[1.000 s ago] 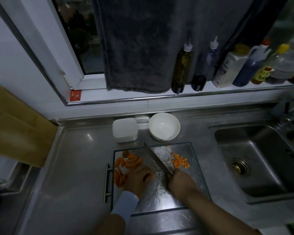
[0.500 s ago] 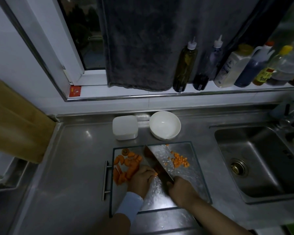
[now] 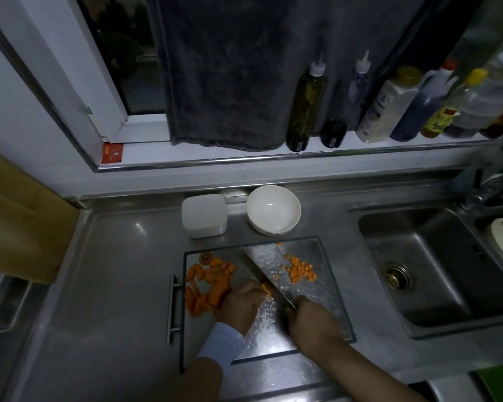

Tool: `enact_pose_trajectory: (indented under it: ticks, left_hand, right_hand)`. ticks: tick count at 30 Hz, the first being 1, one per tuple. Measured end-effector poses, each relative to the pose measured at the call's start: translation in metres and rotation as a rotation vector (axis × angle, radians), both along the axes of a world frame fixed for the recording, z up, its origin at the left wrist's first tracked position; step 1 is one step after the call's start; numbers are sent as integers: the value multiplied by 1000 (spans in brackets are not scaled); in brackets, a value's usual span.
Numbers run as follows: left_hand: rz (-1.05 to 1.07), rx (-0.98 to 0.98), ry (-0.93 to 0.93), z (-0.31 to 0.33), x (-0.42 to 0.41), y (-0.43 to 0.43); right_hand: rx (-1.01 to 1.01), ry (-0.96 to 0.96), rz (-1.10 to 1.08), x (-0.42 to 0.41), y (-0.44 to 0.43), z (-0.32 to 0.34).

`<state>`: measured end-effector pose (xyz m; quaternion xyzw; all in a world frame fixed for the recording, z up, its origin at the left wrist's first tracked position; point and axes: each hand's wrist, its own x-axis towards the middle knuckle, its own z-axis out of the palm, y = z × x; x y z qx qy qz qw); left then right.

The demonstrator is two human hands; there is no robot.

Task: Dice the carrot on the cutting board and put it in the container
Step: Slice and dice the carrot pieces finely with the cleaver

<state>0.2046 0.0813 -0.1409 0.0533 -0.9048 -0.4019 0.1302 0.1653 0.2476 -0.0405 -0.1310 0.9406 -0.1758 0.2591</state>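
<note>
The left hand (image 3: 240,307) pinches the carrot strip (image 3: 266,290), its grip best tucked clear of the knife (image 3: 262,268) the right hand (image 3: 312,324) clasps.

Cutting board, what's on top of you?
Big carrot chunks on the left, small dice on the right, the knife between. The left hand holds a carrot piece; most of it is covered. The right hand hides the knife handle.

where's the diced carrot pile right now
In the head view, the diced carrot lies on the right part of the cutting board, just right of the knife blade and nearer the person than the white bowl.
</note>
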Motion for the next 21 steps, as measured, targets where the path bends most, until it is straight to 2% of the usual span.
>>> enact_pose_trajectory:
  ticks: [11,21]
  left_hand:
    - [-33,-112,52,2,-2,-5]
    - [-43,-222,19,9,-2,-2]
  right_hand:
    - [48,62,24,9,0,11]
    - [148,-7,41,3,-9,12]
